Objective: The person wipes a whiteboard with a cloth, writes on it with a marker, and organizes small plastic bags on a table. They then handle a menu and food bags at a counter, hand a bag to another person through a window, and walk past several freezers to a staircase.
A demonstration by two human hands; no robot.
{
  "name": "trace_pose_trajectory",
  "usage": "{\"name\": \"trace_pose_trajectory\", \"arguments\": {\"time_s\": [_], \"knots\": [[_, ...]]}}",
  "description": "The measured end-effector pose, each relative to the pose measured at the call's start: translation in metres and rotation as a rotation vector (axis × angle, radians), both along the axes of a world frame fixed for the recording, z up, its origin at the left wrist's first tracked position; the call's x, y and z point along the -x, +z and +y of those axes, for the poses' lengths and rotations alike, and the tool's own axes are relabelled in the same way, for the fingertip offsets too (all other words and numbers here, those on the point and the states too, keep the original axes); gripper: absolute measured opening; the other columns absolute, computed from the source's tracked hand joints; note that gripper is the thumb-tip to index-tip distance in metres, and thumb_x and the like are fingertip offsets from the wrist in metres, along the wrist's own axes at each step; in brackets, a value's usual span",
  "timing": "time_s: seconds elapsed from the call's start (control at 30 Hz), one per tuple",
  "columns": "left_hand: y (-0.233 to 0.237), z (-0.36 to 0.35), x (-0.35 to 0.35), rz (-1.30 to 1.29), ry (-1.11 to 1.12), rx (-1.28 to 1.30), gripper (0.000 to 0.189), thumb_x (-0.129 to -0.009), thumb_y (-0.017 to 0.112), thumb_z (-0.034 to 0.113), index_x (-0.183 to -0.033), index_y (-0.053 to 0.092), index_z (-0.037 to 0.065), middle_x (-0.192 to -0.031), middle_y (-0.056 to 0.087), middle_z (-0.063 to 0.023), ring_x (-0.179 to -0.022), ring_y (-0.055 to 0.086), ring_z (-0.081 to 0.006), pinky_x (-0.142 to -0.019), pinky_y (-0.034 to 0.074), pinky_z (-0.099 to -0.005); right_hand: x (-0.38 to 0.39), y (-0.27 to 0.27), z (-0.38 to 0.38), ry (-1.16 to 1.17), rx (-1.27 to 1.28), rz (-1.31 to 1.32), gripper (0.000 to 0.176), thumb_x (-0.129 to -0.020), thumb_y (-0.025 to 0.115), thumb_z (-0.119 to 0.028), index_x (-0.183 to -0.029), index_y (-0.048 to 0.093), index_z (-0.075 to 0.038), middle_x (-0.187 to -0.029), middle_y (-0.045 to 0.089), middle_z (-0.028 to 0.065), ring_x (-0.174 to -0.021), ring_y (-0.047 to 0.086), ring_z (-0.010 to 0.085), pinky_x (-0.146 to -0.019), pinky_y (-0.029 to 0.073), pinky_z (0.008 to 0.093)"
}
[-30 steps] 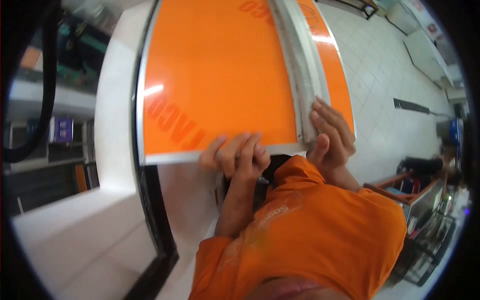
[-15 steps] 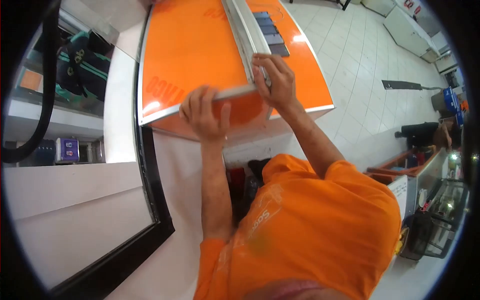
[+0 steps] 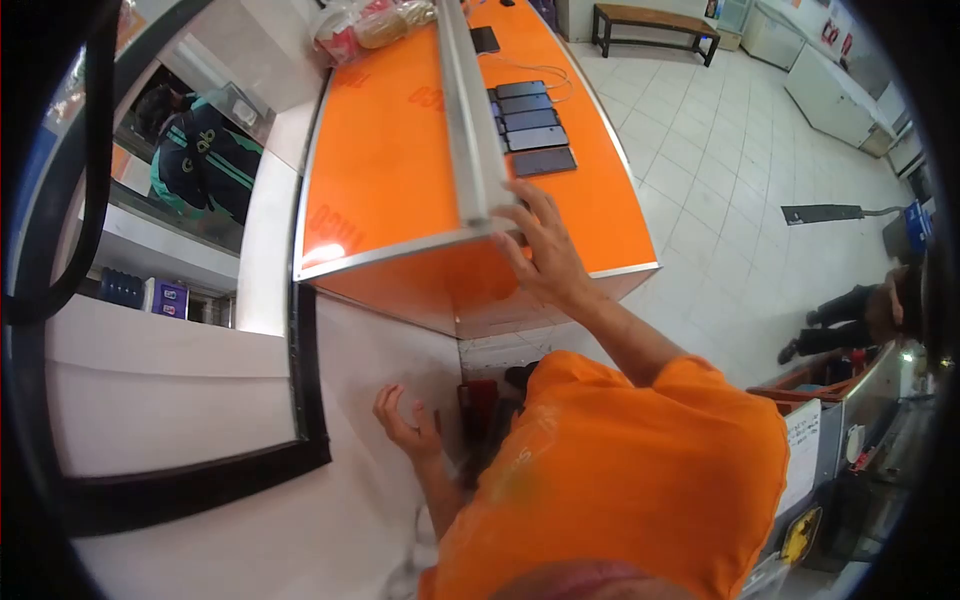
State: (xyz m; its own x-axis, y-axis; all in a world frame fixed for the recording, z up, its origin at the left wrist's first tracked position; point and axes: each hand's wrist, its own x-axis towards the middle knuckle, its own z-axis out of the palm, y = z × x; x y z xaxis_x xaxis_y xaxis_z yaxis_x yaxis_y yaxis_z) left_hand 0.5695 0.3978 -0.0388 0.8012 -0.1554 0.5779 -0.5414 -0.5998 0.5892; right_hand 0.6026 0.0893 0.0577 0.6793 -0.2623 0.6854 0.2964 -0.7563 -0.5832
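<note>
An orange counter (image 3: 385, 190) with metal edging fills the upper middle, and a long whitish metal rail (image 3: 468, 130) runs along its top. At the rail's near end is my right hand (image 3: 540, 245), its fingers curved and spread at the corner, touching the rail. My left hand (image 3: 408, 425) hangs lower down, off the counter and near the white wall, with its fingers apart and nothing in them. Several dark phones (image 3: 533, 137) lie in a row on the counter, right of the rail, with white cables at them.
Clear plastic bags (image 3: 375, 25) lie at the counter's far end. A person in a dark and green jacket (image 3: 205, 155) is beyond the opening at left. Another person's dark-trousered legs (image 3: 845, 320) show at right. A bench (image 3: 655, 30) stands on the tiled floor behind.
My left hand has come off the counter's front edge and dropped down. My right hand remains at the rail's end. The view has shifted, showing more of the counter's far end.
</note>
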Motion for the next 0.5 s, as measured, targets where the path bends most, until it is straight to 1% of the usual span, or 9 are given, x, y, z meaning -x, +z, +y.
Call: {"name": "trace_pose_trajectory", "arguments": {"time_s": [0.07,0.17,0.23,0.27,0.33,0.37,0.43,0.47,0.5], "knots": [[-0.009,-0.005,0.025,0.063,-0.009,0.03,0.028,-0.086,0.051,0.016,-0.107,0.053,-0.002,-0.113,0.054,-0.0183,-0.108,0.05,-0.0318,-0.093,0.038,-0.0415,0.037,-0.007,-0.01,0.005,-0.026,0.026,0.022,-0.084,0.06,-0.021,-0.101,0.058,-0.006,-0.122,0.047,0.0167,-0.117,0.04,0.0364,-0.096,0.035,0.0445],[-0.013,-0.013,0.064,0.179,-0.032,0.098,0.028,-0.087,0.051,0.016,-0.108,0.053,-0.002,-0.111,0.054,-0.0176,-0.106,0.051,-0.0307,-0.09,0.04,-0.0399,0.102,-0.014,-0.039,-0.024,0.095,0.119,0.022,-0.085,0.059,-0.024,-0.099,0.059,-0.007,-0.12,0.047,0.0155,-0.118,0.039,0.037,-0.097,0.035,0.045],[-0.015,-0.032,0.077,0.222,-0.063,0.147,0.027,-0.087,0.052,0.015,-0.108,0.053,-0.002,-0.11,0.055,-0.0173,-0.103,0.052,-0.0311,-0.089,0.04,-0.0395,0.14,-0.023,-0.066,-0.019,0.206,0.341,0.023,-0.086,0.058,-0.023,-0.104,0.058,-0.008,-0.124,0.047,0.013,-0.118,0.041,0.034,-0.099,0.036,0.0436],[-0.015,-0.039,0.083,0.273,-0.075,0.172,0.026,-0.088,0.052,0.015,-0.108,0.053,-0.002,-0.109,0.056,-0.0168,-0.102,0.053,-0.0293,-0.087,0.041,-0.038,0.154,-0.023,-0.08,-0.032,0.205,0.34,0.023,-0.086,0.058,-0.023,-0.104,0.058,-0.008,-0.124,0.047,0.013,-0.118,0.041,0.034,-0.099,0.036,0.0436],[-0.016,-0.052,0.098,0.336,-0.087,0.193,0.026,-0.088,0.051,0.014,-0.108,0.053,-0.002,-0.109,0.056,-0.0164,-0.1,0.054,-0.0274,-0.085,0.043,-0.0366,0.182,-0.023,-0.103,0.1,0.24,0.764,0.026,-0.086,0.058,-0.028,-0.105,0.059,-0.01,-0.119,0.053,0.0117,-0.112,0.049,0.0313,-0.094,0.04,0.0416],[-0.019,-0.062,0.102,0.403,-0.113,0.223,0.025,-0.088,0.05,0.014,-0.108,0.054,-0.002,-0.106,0.058,-0.0145,-0.098,0.055,-0.0255,-0.083,0.044,-0.035,0.194,-0.021,-0.11,0.098,0.238,0.77,0.026,-0.086,0.058,-0.028,-0.105,0.059,-0.01,-0.119,0.053,0.0117,-0.112,0.049,0.0313,-0.094,0.04,0.0416],[-0.017,-0.084,0.11,0.466,-0.146,0.246,0.024,-0.088,0.048,0.013,-0.107,0.054,-0.001,-0.103,0.059,-0.0126,-0.095,0.057,-0.0236,-0.08,0.045,-0.0334,0.213,-0.014,-0.124,0.089,0.121,1.033,0.033,-0.088,0.055,-0.033,-0.11,0.058,-0.009,-0.101,0.062,0.0145,-0.096,0.058,0.0311,-0.086,0.046,0.0405],[-0.014,-0.098,0.114,0.464,-0.194,0.163,0.022,-0.088,0.049,0.012,-0.104,0.056,-0.001,-0.099,0.059,-0.0121,-0.092,0.057,-0.0228,-0.078,0.046,-0.033,0.22,-0.019,-0.132,0.08,0.115,1.027,0.033,-0.088,0.055,-0.033,-0.11,0.058,-0.009,-0.101,0.062,0.0145,-0.096,0.058,0.0311,-0.086,0.046,0.0405],[-0.01,-0.114,0.118,0.46,-0.242,0.082,0.02,-0.088,0.049,0.011,-0.102,0.057,-0.001,-0.096,0.06,-0.0116,-0.088,0.058,-0.0219,-0.077,0.046,-0.0326,0.226,-0.025,-0.142,0.099,0.011,1.081,0.033,-0.088,0.053,-0.035,-0.102,0.06,-0.006,-0.095,0.062,0.017,-0.091,0.059,0.0345,-0.081,0.047,0.0426]]}}
